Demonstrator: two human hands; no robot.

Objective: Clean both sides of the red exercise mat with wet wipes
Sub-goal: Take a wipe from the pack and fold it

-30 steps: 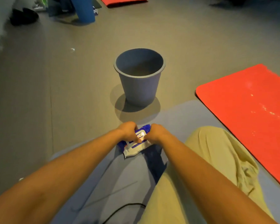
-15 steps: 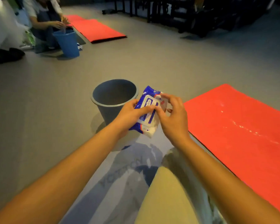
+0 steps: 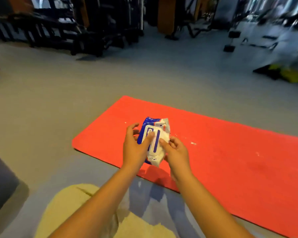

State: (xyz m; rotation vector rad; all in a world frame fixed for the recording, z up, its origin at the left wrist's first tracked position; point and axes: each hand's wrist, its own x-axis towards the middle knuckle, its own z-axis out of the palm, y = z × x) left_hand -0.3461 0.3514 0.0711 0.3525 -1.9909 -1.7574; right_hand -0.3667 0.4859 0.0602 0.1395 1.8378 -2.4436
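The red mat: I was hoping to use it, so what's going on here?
A person sitting on the floor holds a pack of wet wipes in both hands above the red mat. The left hand grips the pack with its thumb on the lid flap, and the right hand pinches its right side. No loose wipe can be seen. The mat lies flat with white specks on it, and wiping has not begun.
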